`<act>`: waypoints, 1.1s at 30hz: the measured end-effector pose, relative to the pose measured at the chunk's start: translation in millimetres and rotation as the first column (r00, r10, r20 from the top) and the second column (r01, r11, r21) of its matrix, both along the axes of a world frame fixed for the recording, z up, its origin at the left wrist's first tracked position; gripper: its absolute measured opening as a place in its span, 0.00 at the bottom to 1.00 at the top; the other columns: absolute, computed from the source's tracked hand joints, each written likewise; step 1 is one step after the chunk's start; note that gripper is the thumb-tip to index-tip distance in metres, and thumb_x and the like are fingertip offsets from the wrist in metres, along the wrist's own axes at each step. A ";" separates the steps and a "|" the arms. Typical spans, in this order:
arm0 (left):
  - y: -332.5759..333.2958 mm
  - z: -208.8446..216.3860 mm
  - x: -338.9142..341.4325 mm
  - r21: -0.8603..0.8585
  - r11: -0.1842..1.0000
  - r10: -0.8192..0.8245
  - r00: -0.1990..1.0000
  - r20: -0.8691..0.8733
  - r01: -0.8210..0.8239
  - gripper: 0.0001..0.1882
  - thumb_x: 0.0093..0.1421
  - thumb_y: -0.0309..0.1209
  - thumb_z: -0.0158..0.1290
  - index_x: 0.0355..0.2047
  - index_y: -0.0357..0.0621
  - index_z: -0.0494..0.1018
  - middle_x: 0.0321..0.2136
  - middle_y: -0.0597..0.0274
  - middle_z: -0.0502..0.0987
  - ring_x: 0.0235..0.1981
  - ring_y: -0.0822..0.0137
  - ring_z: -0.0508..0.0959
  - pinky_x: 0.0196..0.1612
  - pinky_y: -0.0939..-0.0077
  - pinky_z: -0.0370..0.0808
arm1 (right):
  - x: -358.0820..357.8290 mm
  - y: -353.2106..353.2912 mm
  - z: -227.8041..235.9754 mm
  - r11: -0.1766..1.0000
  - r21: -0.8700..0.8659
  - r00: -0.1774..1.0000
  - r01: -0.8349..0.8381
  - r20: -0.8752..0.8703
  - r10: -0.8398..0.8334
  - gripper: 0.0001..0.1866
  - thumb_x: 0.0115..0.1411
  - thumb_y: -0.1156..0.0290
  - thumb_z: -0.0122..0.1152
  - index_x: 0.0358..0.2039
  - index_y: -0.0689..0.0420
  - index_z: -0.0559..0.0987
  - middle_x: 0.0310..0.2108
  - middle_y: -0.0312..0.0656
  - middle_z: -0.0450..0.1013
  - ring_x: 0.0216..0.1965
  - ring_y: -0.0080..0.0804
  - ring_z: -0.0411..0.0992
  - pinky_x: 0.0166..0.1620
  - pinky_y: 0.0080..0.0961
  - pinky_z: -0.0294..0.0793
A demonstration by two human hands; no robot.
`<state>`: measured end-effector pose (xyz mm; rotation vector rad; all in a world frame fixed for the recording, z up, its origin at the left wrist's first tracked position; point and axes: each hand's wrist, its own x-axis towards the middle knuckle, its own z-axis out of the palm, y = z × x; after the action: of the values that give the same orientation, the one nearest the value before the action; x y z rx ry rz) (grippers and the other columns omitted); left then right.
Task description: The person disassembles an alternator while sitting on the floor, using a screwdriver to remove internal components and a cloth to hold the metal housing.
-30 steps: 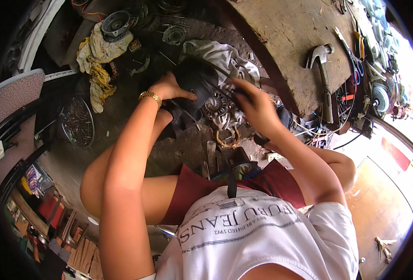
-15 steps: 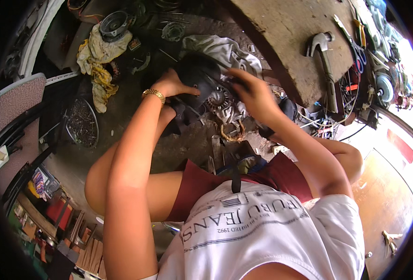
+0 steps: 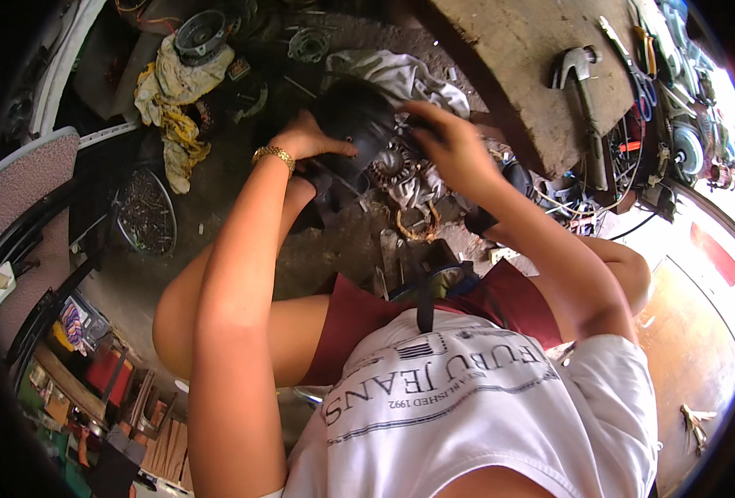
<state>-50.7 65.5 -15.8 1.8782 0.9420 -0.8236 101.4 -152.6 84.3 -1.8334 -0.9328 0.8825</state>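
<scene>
A black rounded housing [image 3: 357, 112] with ribbed sides is gripped by my left hand [image 3: 311, 141], thumb pressed on its near face. At the housing's right edge is my right hand [image 3: 454, 149], its fingers curled and in shadow; what they hold is hidden. Just below, between the hands, sits a round slotted metal motor part [image 3: 392, 163] on a crumpled grey cloth [image 3: 388, 66]. A copper-coloured wire ring [image 3: 418, 222] lies on the ground nearer to me.
A wooden bench [image 3: 508, 75] at the upper right carries a claw hammer [image 3: 581, 100] and scissors [image 3: 637, 79]. To the left are a tray of small metal pieces [image 3: 146, 212], a yellow-stained rag [image 3: 172, 108] and a round metal casing [image 3: 201, 37].
The black housing has tilted slightly, and more of the slotted metal part shows beside it. My right hand has shifted a little at the housing's edge; my left hand keeps its grip.
</scene>
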 end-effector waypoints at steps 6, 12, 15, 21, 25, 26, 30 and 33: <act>-2.6 -2.0 8.9 0.132 0.991 -0.012 1.000 0.001 0.012 0.70 0.25 0.57 0.76 0.60 0.23 0.56 0.55 0.37 0.70 0.50 0.54 0.78 0.35 0.64 0.84 | 7.9 -30.3 18.4 0.996 -0.087 1.000 0.005 -0.018 -0.007 0.19 0.63 0.85 0.49 0.54 0.60 0.75 0.47 0.49 0.78 0.51 0.36 0.76 0.54 0.30 0.72; 5.4 9.7 19.8 -0.269 0.963 -0.005 0.999 0.048 0.018 0.69 0.26 0.55 0.76 0.60 0.22 0.56 0.56 0.36 0.69 0.50 0.53 0.78 0.37 0.63 0.84 | -13.2 53.4 -58.2 0.999 -0.021 0.997 -0.046 0.064 0.047 0.18 0.63 0.79 0.55 0.54 0.58 0.74 0.49 0.47 0.77 0.52 0.34 0.74 0.55 0.27 0.71; -9.6 11.3 10.2 0.011 0.998 0.070 0.996 -0.060 -0.069 0.71 0.26 0.55 0.76 0.62 0.22 0.53 0.59 0.37 0.66 0.52 0.51 0.77 0.36 0.61 0.84 | -4.0 0.0 -14.6 1.000 -0.017 1.000 -0.003 0.020 0.003 0.21 0.62 0.80 0.53 0.55 0.55 0.74 0.46 0.49 0.78 0.47 0.39 0.78 0.50 0.32 0.75; -6.9 2.0 10.4 0.087 0.996 0.013 0.999 -0.034 -0.010 0.71 0.26 0.54 0.77 0.62 0.23 0.52 0.61 0.36 0.63 0.54 0.51 0.75 0.36 0.62 0.84 | 10.3 -51.6 29.1 0.991 -0.133 0.998 -0.018 0.062 0.026 0.19 0.61 0.85 0.52 0.53 0.60 0.75 0.46 0.49 0.78 0.48 0.34 0.77 0.53 0.29 0.72; -2.7 -18.1 10.5 -0.100 0.995 0.020 0.998 0.062 -0.014 0.72 0.24 0.54 0.77 0.63 0.23 0.52 0.60 0.35 0.64 0.52 0.53 0.77 0.37 0.65 0.83 | -9.9 44.6 -65.1 0.992 0.127 0.999 0.001 0.052 -0.008 0.17 0.63 0.80 0.53 0.52 0.58 0.75 0.48 0.48 0.77 0.48 0.43 0.77 0.51 0.29 0.73; 6.6 -24.8 4.1 -0.107 0.994 0.044 0.998 0.036 -0.040 0.73 0.23 0.54 0.78 0.63 0.23 0.52 0.59 0.35 0.66 0.51 0.54 0.78 0.37 0.65 0.83 | -9.1 52.2 -58.2 0.992 0.123 1.000 -0.015 -0.003 0.016 0.17 0.63 0.80 0.54 0.52 0.59 0.75 0.49 0.48 0.77 0.50 0.41 0.76 0.53 0.29 0.72; -2.1 15.3 11.3 -0.058 0.995 0.074 0.993 -0.089 -0.079 0.74 0.25 0.56 0.76 0.63 0.22 0.49 0.60 0.35 0.65 0.50 0.51 0.78 0.37 0.64 0.84 | -2.5 -7.2 8.0 0.997 -0.069 0.999 0.023 -0.044 -0.027 0.17 0.63 0.82 0.51 0.52 0.59 0.75 0.47 0.47 0.78 0.50 0.36 0.76 0.53 0.29 0.72; -2.6 15.9 10.5 -0.042 0.994 0.096 0.990 -0.107 -0.101 0.73 0.25 0.55 0.77 0.63 0.21 0.50 0.59 0.35 0.65 0.50 0.49 0.78 0.38 0.62 0.84 | 9.2 -53.1 48.3 0.986 -0.166 0.998 -0.022 -0.055 0.013 0.19 0.61 0.87 0.50 0.52 0.59 0.76 0.45 0.48 0.78 0.51 0.32 0.76 0.54 0.27 0.72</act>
<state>-40.2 62.9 0.1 1.7472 1.0620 -0.8848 110.6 -205.6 132.6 -1.9348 -0.8644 1.0419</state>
